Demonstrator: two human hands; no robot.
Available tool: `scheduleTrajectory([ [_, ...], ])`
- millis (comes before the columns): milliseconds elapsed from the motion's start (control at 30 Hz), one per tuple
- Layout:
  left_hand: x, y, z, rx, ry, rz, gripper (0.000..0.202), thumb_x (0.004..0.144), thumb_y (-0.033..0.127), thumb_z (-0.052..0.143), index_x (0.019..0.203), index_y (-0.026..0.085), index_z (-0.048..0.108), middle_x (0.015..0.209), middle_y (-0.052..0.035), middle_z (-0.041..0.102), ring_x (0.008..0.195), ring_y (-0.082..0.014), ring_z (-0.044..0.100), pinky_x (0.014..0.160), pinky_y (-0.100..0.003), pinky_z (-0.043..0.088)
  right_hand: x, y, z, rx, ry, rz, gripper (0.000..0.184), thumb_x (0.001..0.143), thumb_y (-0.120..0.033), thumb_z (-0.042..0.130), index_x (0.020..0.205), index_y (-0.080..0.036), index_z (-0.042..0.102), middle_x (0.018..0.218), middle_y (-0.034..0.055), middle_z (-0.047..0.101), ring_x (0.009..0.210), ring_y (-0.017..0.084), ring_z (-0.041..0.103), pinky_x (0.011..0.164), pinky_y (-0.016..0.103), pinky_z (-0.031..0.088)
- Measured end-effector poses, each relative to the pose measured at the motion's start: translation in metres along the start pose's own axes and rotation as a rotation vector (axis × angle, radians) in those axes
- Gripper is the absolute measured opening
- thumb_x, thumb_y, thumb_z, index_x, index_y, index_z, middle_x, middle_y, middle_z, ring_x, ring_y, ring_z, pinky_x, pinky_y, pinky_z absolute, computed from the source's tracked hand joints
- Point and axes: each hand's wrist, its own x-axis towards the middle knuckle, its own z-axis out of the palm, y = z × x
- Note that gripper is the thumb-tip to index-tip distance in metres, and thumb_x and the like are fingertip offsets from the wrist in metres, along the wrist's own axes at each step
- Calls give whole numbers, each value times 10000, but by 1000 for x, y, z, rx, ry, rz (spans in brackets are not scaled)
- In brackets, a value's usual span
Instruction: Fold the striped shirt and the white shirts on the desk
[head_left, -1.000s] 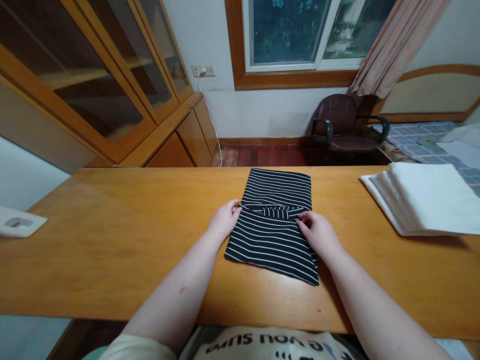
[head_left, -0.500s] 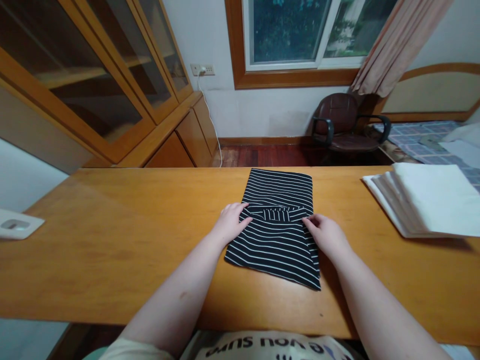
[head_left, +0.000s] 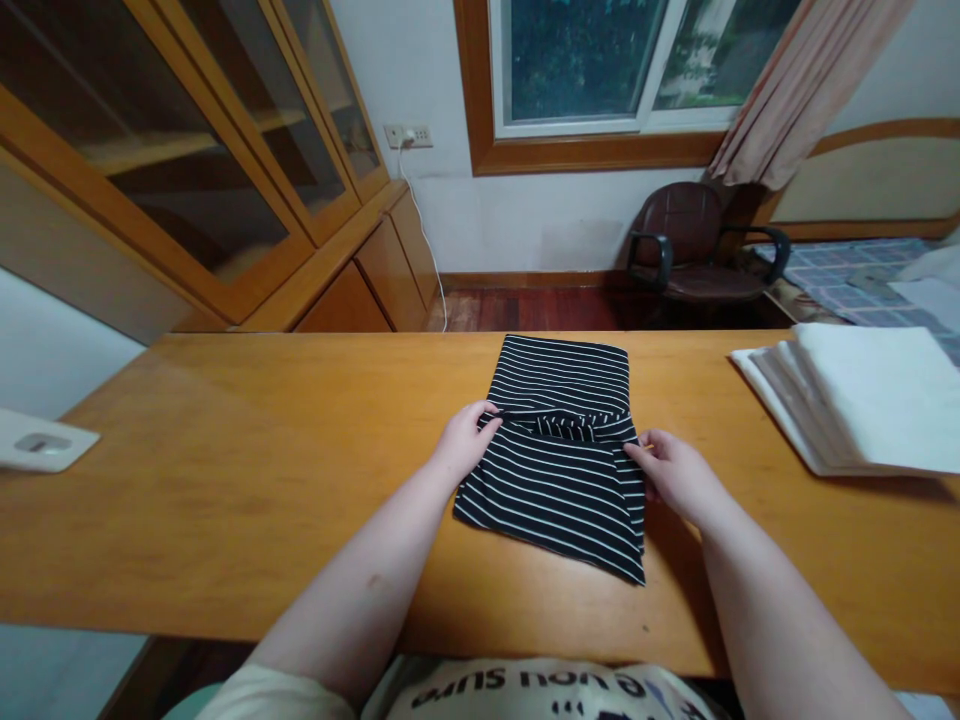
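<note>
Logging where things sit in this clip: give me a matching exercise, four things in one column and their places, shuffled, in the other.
Things
1. striped cloth
2. white folded stack
3. white flat object
4. brown armchair

Places
A. at the picture's left edge, by the left end of the table
B. beyond the table's far edge
C. middle of the table, gripped at its sides by the left hand and right hand
D. right end of the table

Pairs: 1-C, 2-D, 3-A, 4-B
</note>
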Motion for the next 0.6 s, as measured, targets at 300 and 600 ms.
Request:
scheduleTrajectory([
  [300, 0, -2, 0, -52, -21, -145, 228, 843, 296, 525, 1003, 192, 649, 788, -6, 630, 628, -126, 547, 642, -258, 459, 6, 2, 1, -384, 59, 6, 259, 837, -388, 476, 683, -206, 579, 598, 66, 640, 558, 189, 582, 527, 297, 368],
  [600, -3, 0, -4, -69, -80, -88, 363, 791, 197, 514, 1142, 203, 604, 719, 24, 566, 637, -122, 525, 654, -252, 450, 0, -7, 0, -325, 124, -78, 405, 873, -492, 402, 655, -213, 599, 639, 59, 649, 607, 196, 593, 535, 293, 358],
])
